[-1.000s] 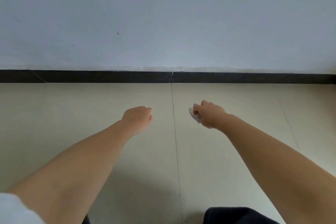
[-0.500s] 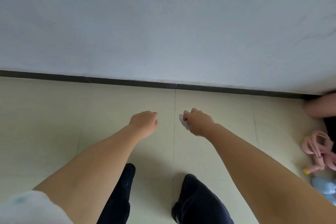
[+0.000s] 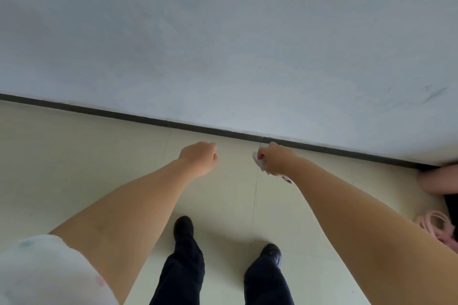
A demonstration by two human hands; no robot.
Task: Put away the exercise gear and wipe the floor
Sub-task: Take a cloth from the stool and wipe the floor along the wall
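1. Wipe (image 3: pixel 259 161): I see it crumpled and white in my right hand (image 3: pixel 273 162), whose fingers curl round it, held out above the floor (image 3: pixel 74 156) near the baseboard (image 3: pixel 148 120).
2. My left hand (image 3: pixel 199 158) is a closed fist holding nothing.
3. Pink gear (image 3: pixel 437 226), possibly a band, lies on the floor at the right edge, partly hidden by my right arm.
4. My shoes (image 3: pixel 183 226) stand on the floor below both hands.

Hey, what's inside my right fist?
A crumpled white wipe pokes out of the right hand on the side toward the left hand. The curled fingers cover the rest, so its full size cannot be seen.
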